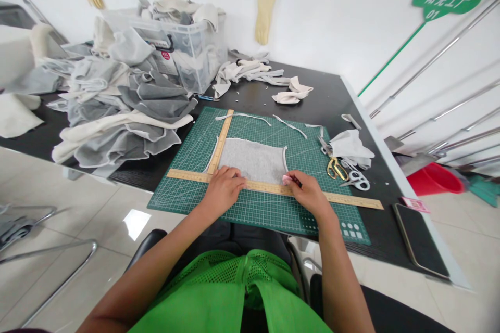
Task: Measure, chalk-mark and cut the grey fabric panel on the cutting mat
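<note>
My left hand [223, 190] rests half-open on the ruler [267, 187] along the grey cloth [253, 160]; my right hand [308, 191] pinches a small pink piece [287, 180].

Before us, our green gridded rectangular cutting mat [269, 209] lies on the long black table [324, 96]. On the mat we see a flat light-grey rectangular cloth [253, 158], a long straight wooden ruler [347, 199] along its near edge. Heaped grey-and-cream fabric pieces [152, 99] lie left, a clear boxy plastic bin [195, 52] behind them; a flat black rectangular phone [421, 239] lies right.
</note>
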Demonstrator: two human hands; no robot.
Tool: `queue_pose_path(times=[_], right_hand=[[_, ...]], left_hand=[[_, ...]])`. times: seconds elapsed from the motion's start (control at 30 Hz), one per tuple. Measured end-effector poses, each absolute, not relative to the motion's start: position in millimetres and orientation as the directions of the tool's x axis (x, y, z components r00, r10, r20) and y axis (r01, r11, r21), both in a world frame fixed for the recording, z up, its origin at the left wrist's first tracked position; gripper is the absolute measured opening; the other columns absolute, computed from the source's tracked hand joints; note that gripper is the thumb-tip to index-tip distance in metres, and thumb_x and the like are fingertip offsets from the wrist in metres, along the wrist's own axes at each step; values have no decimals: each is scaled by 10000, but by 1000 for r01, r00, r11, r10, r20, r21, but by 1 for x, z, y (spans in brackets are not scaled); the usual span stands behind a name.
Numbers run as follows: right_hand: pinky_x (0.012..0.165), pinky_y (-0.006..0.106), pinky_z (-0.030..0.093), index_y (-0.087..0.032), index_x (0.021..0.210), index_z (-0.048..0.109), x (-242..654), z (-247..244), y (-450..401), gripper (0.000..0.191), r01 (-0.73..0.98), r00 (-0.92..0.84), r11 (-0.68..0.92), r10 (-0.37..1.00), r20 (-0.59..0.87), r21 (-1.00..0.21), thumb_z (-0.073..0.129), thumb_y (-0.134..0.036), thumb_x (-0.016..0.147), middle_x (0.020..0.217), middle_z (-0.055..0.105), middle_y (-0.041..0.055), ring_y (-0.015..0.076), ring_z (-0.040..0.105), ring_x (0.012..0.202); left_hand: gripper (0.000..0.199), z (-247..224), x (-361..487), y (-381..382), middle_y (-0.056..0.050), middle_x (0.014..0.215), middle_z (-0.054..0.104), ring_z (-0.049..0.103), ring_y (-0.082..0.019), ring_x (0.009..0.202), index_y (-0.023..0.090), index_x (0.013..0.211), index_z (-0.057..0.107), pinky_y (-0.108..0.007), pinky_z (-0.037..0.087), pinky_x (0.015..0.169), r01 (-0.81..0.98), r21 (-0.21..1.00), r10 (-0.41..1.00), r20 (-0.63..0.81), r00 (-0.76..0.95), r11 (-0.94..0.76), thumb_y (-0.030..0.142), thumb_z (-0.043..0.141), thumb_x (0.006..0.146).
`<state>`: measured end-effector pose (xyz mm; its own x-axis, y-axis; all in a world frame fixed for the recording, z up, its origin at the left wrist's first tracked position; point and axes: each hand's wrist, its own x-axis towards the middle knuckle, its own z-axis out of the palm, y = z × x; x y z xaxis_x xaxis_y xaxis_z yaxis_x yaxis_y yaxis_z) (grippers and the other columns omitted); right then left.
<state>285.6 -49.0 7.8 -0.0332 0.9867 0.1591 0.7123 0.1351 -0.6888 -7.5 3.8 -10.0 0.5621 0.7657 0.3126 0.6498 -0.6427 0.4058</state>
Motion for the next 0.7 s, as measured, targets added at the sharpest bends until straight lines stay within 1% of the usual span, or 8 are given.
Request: queue_pose_path(times=[0.23, 0.7], right_hand=[[738, 330, 444, -238, 935, 659, 286, 7, -49, 169, 716, -51, 147, 986, 159, -683, 544, -355, 973, 835, 696, 30, 215, 621, 774], [748, 314, 443, -230, 941, 675, 286, 8, -49, 157, 739, -70, 159, 985, 160, -655, 555, -325, 976, 855, 713, 25, 205, 638, 792]], left_hand=[[152, -8, -8, 2, -37, 1072, 665, 541, -231, 1018, 263, 1004, 772, -409, 428, 938, 650, 408, 767, 314, 560, -641, 275, 625, 968], [136, -9, -7, 3, -33, 1058, 669, 546, -234, 996, 269, 1009, 772, -422, 426, 891, 655, 381, 758, 323, 567, -653, 262, 648, 956]])
